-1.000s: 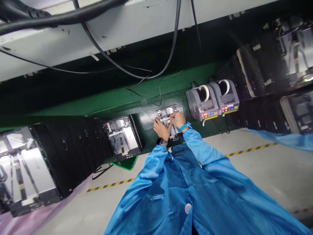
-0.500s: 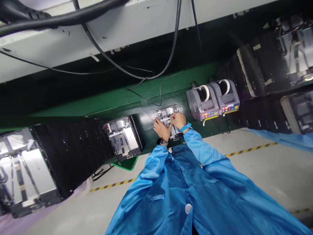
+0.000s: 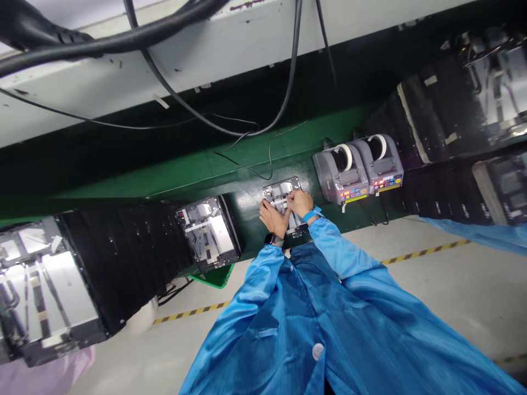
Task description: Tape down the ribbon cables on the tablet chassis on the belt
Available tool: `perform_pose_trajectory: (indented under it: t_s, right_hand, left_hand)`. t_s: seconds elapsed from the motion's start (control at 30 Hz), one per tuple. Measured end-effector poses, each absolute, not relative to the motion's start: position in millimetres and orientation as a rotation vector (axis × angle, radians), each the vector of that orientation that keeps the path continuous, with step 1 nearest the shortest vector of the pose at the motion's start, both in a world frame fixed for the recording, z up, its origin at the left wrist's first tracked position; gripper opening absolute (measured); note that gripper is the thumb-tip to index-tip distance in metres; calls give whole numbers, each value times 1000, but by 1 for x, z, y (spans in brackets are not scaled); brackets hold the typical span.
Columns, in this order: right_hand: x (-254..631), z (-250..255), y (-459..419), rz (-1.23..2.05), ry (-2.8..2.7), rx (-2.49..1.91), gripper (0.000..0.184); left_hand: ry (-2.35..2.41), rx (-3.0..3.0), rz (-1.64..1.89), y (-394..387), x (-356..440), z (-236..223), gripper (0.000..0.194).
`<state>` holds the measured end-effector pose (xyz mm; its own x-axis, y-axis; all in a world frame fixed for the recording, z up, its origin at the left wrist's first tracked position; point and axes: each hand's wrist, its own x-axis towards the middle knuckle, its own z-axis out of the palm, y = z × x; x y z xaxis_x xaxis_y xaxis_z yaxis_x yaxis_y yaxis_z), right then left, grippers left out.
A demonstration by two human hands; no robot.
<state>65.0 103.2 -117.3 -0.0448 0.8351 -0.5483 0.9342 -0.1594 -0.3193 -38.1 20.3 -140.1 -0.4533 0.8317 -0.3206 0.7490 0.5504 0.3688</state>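
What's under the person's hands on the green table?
A silver metal device frame lies under the left hand and the right hand. Its top end shows small parts and strips. The part beneath the hands is covered, so I can't see what's there.

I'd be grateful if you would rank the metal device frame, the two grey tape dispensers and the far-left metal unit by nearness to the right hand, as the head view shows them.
From the right hand:
1. Metal device frame: directly beneath the hand.
2. Nearer grey tape dispenser: just to the hand's right.
3. Farther grey tape dispenser: beyond the nearer one, further right.
4. Far-left metal unit: at the view's far left edge.
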Motion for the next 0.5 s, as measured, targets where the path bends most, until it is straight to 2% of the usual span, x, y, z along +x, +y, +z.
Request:
perform_pose_trajectory:
  t_s: [0.17,0.27,0.37,0.43,0.5]
  right_hand:
    - [72,-118,111,-949,1780,2103,37]
    - [77,-120,116,-976,1672,2178,44]
    - [78,-119,105,-1005,1617,2290,39]
    - [81,-114,83,-1037,1616,2410,33]
    - [94,-110,53,-1204,1672,2550,32]
  left_hand:
    - [2330,1288,362,19,-43,-145,104]
    - [2316,1225,528,22,-55,-150,80]
    - [2308,1134,637,26,-71,-157,48]
    - [2274,1125,666,28,-81,-161,39]
    - [2231,1139,688,28,-90,-166,37]
